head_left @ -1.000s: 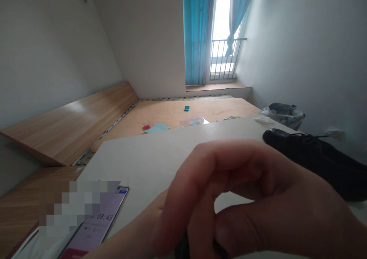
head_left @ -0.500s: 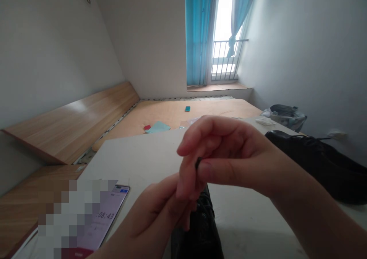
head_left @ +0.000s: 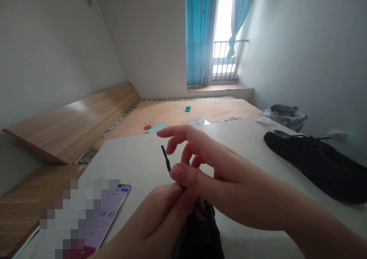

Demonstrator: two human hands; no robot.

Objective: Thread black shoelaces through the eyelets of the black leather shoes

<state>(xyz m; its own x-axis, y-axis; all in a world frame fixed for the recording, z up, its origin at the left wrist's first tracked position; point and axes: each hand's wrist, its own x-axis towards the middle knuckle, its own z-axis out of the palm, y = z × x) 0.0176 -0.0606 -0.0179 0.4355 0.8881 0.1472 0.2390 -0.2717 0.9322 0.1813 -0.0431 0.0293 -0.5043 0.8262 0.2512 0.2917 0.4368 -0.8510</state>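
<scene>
A black shoe point(head_left: 200, 236) lies below my hands on the white table, its front part turned away from me and largely covered by them. The fingers of my left hand point(head_left: 169, 209) are closed on its black shoelace, and the pinch itself is partly hidden. A free end of the shoelace point(head_left: 165, 157) sticks up past my right thumb. My right hand point(head_left: 203, 171) reaches across from the right, its thumb resting against the lace and my left fingers. Its index finger is stretched out and the other fingers are loosely curled, apart from the thumb.
Another black laced shoe point(head_left: 312, 163) sits at the table's right side. A phone point(head_left: 111, 209) showing a timer lies at the left. Behind the white table point(head_left: 123, 155) are a wooden surface point(head_left: 160, 109), a teal cloth point(head_left: 157, 128) and a fabric bag point(head_left: 286, 115).
My right hand has lowered and its fingers have spread from the pinch. The lace end, earlier mostly hidden between the fingers, now points up and left past the thumb.
</scene>
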